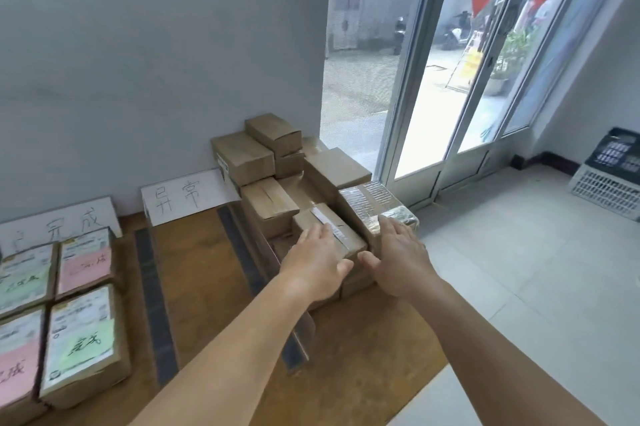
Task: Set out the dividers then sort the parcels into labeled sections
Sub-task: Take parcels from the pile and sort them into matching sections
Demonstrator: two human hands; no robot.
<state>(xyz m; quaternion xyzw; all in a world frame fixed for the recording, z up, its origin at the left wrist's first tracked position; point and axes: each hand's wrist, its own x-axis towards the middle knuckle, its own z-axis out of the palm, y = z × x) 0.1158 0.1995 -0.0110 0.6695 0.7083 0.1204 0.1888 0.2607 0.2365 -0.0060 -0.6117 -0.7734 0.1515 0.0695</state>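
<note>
A pile of brown cardboard parcels (266,162) stands on the brown mat by the wall. My left hand (313,261) lies with straight fingers on the near-left side of a small taped parcel (341,235) at the pile's front. My right hand (398,257) is at that parcel's right side, fingers reaching up against a tape-wrapped parcel (374,202). Two grey divider strips (152,294) (242,252) lie on the mat. White paper labels (187,197) (69,223) lean on the wall. Several labelled parcels (83,339) lie flat in the left section.
The brown mat (214,287) covers the floor by the wall; pale tiles (519,287) lie to the right. A glass door (433,79) stands behind the pile, open to the street. A white crate with a dark tray (609,180) sits at far right.
</note>
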